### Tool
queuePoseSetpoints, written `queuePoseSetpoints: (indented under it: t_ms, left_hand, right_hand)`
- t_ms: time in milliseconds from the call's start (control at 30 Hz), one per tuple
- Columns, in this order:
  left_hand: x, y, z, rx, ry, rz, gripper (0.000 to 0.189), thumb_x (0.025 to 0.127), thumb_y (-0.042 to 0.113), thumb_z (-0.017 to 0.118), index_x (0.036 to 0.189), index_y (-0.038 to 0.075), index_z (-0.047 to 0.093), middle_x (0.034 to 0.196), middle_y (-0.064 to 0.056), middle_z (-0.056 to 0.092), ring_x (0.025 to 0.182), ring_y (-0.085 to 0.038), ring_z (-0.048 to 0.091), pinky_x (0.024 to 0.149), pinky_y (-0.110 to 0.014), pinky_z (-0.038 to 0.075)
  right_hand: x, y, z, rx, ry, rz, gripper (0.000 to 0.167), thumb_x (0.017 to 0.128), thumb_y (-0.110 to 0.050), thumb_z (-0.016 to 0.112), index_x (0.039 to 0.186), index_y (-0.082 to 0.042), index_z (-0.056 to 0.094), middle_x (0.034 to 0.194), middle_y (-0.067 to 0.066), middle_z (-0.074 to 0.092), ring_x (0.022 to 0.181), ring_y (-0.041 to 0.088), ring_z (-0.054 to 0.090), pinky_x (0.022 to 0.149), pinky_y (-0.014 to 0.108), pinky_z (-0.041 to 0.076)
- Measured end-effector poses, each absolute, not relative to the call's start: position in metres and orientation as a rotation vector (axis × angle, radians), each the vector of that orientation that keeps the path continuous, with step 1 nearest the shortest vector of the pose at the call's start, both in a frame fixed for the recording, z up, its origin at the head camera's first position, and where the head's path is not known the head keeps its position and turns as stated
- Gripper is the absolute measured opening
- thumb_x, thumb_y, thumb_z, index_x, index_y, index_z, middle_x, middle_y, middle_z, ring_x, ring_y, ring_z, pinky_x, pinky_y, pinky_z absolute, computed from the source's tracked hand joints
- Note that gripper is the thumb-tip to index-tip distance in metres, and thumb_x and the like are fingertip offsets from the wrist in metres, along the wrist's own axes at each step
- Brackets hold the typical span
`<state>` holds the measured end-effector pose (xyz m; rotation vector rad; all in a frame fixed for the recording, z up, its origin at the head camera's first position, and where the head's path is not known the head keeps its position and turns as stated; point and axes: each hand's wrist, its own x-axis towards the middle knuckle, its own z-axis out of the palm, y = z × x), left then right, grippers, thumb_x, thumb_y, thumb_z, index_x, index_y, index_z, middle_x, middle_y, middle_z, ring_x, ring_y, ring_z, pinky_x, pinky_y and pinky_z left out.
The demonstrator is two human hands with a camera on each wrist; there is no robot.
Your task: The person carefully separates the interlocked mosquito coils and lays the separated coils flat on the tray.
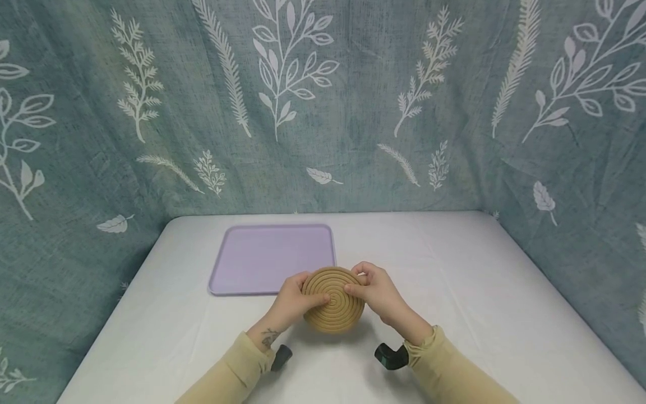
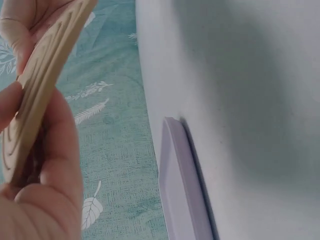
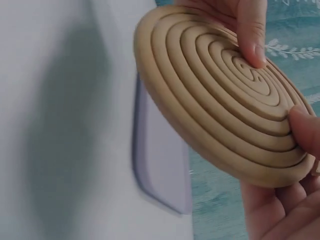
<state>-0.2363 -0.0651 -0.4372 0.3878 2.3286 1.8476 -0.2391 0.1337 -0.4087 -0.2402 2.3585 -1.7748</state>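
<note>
A round tan disc [image 1: 333,320] with raised concentric rings, like a coaster or trivet, is held above the white table between both hands. My left hand [image 1: 295,300] grips its left side, thumb laid across the ringed face toward the centre and fingers behind. On the upper right edge, my right hand [image 1: 378,292] pinches the disc with its thumb on the face. In the right wrist view the disc [image 3: 200,95] is tilted, showing its grooves closely; the left wrist view catches the disc [image 2: 45,75] nearly edge-on.
A shallow lilac tray [image 1: 272,258] with a raised rim lies on the white table [image 1: 429,264], behind and left of the disc. Patterned green-blue cloth [image 1: 353,112] hangs behind and at both sides. Dark wrist devices [image 1: 392,357] stick out by the sleeves.
</note>
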Motion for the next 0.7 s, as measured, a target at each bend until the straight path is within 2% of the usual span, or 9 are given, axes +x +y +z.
queuePoseSetpoints:
  t_ms: [100, 233, 467, 700]
  left_hand:
    - [-0.236, -0.065, -0.433, 0.355, 2.273, 1.906, 0.049, 0.078, 0.022, 0.075, 0.119, 0.001, 0.058, 0.102, -0.016, 0.067, 0.089, -0.021, 0.066, 0.077, -0.033, 0.055]
    - [-0.233, -0.064, -0.419, 0.329, 2.247, 1.96, 0.045, 0.079, 0.021, 0.074, 0.117, 0.002, 0.06, 0.103, -0.016, 0.068, 0.088, -0.022, 0.067, 0.076, -0.035, 0.056]
    - [-0.224, -0.061, -0.383, 0.382, 2.311, 2.054, 0.036, 0.081, 0.012, 0.071, 0.11, -0.005, 0.06, 0.098, -0.022, 0.067, 0.082, -0.023, 0.068, 0.069, -0.033, 0.057]
    - [-0.24, -0.059, -0.381, 0.359, 2.35, 2.167, 0.04, 0.075, 0.014, 0.077, 0.112, 0.005, 0.064, 0.1, -0.016, 0.068, 0.085, -0.021, 0.067, 0.069, -0.033, 0.057]
  right_hand:
    - [-0.242, 0.134, -0.401, -0.261, 2.364, -1.823, 0.018, 0.084, 0.0, 0.064, 0.096, 0.003, 0.051, 0.081, 0.016, 0.069, 0.068, 0.015, 0.066, 0.06, 0.027, 0.055]
    - [-0.244, 0.133, -0.391, -0.315, 2.36, -1.886, 0.017, 0.084, 0.001, 0.062, 0.096, 0.004, 0.05, 0.085, 0.019, 0.069, 0.07, 0.016, 0.068, 0.063, 0.029, 0.056]
    - [-0.245, 0.13, -0.371, -0.451, 2.465, -1.897, 0.015, 0.084, 0.001, 0.063, 0.094, 0.002, 0.051, 0.084, 0.021, 0.068, 0.07, 0.016, 0.067, 0.061, 0.03, 0.056]
    - [-0.246, 0.126, -0.35, -0.602, 2.541, -1.901, 0.015, 0.084, 0.002, 0.064, 0.092, 0.002, 0.051, 0.081, 0.022, 0.067, 0.067, 0.012, 0.064, 0.058, 0.027, 0.054]
